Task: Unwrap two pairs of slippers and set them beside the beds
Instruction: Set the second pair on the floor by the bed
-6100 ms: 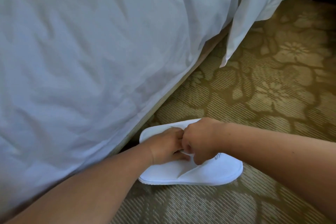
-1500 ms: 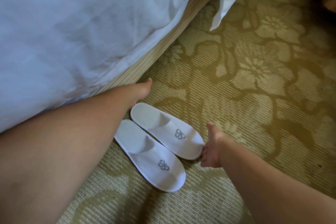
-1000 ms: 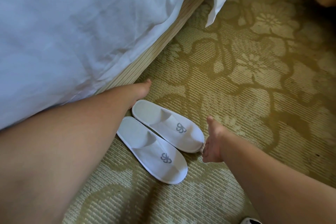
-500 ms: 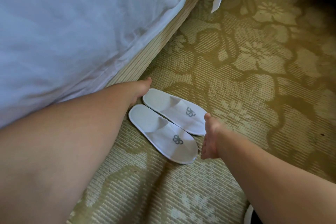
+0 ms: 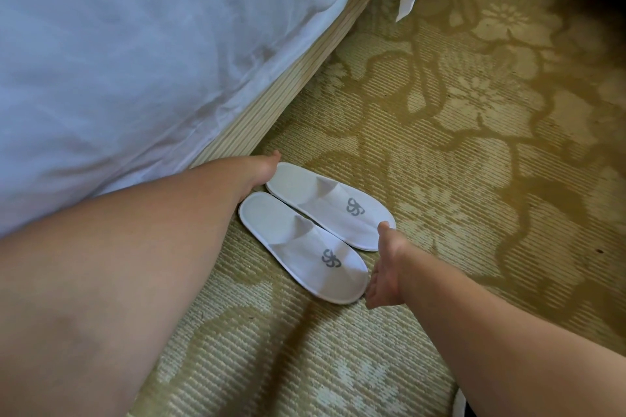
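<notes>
A pair of white slippers (image 5: 315, 230) is squared up beside the bed (image 5: 135, 44), bracketed heel and toe by the flattened left hand (image 5: 261, 169) and right hand (image 5: 384, 267), apparently for alignment.

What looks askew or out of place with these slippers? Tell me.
Nothing stands out. The two white slippers lie side by side, logos up, on the patterned carpet beside the bed, no wrapper in sight. They sit at an angle to the bed's edge, with the left hand at the heels and the right hand at the toes.
</notes>
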A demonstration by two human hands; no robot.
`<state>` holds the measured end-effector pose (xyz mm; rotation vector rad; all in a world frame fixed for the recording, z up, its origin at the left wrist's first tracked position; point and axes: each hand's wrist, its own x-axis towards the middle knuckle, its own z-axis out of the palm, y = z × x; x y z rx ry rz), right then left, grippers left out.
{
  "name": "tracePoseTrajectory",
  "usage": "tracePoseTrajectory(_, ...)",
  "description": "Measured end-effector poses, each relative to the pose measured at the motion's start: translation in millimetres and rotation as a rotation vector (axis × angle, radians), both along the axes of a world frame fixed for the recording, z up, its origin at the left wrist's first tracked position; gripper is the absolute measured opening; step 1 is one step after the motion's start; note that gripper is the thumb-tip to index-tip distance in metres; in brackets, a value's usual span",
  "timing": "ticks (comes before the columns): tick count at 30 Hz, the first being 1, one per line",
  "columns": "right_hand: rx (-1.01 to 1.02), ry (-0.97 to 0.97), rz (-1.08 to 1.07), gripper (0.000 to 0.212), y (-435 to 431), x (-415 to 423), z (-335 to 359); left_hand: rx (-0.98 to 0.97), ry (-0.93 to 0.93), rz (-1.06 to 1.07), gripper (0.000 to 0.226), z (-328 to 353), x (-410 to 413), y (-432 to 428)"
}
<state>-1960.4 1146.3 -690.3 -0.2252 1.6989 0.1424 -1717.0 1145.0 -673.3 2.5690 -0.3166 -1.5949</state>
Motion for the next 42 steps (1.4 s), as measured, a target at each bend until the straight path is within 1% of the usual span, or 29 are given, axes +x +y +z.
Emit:
tracePoseTrajectory(9, 0.014, 0.017, 0.02, 0.11, -1.9, 2.4, 0.7, -0.002, 0.015, 0.027, 0.087, -4.2, 0.3, 0.1)
tracePoseTrajectory(19, 0.002, 0.032, -0.028, 0.111, -4.1, 2.5, 5.2, 0.013, 0.044, 0.019, 0.086, 0.0, -1.5, -0.7)
tracePoseTrajectory(22, -0.008, 0.052, -0.036, 0.113, -4.7, 2.1, 2.8, 0.013, 0.021, 0.015, 0.088, -1.4, -0.7, -0.7)
tracePoseTrajectory(27, -0.039, 0.123, 0.009, 0.109, -5.3, 2.1, 1.5, -0.001, 0.024, 0.017, 0.086, -3.7, -1.1, -1.5)
tracePoseTrajectory(30, -0.04, 0.12, 0.028, 0.109, -6.3, 1.3, 2.9, -0.003, 0.03, 0.018, 0.087, -3.8, -1.4, -1.6)
tracePoseTrajectory(35, -0.04, 0.094, -0.023, 0.108, -5.6, 2.9, 5.3, -0.013, 0.031, 0.026, 0.085, -3.2, -1.4, -1.4)
tracePoseTrajectory(39, -0.048, 0.129, -0.058, 0.107, -2.6, 3.6, 7.5, -0.012, 0.04, 0.027, 0.085, -1.7, -2.1, -1.9)
tracePoseTrajectory(42, -0.054, 0.126, -0.067, 0.109, 1.5, 5.3, 7.8, -0.013, -0.006, 0.029, 0.088, -2.7, -1.5, -2.7)
